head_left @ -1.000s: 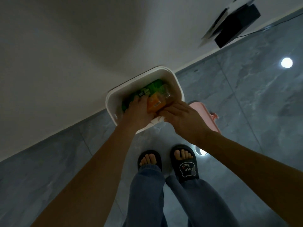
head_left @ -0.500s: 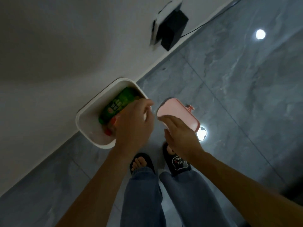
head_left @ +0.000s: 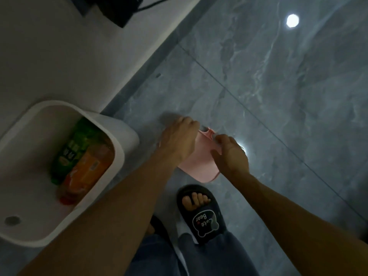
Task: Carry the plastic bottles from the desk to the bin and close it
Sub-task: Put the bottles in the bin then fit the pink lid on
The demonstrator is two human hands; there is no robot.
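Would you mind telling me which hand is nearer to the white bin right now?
Left. The left hand is at the pink lid's edge on the side facing the white bin, while the right hand holds the lid's far side, farther from the bin.

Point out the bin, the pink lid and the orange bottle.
bin [head_left: 123,140]: head view, right rim.
pink lid [head_left: 199,166]: head view, bare middle between the hands.
orange bottle [head_left: 87,172]: head view, label.
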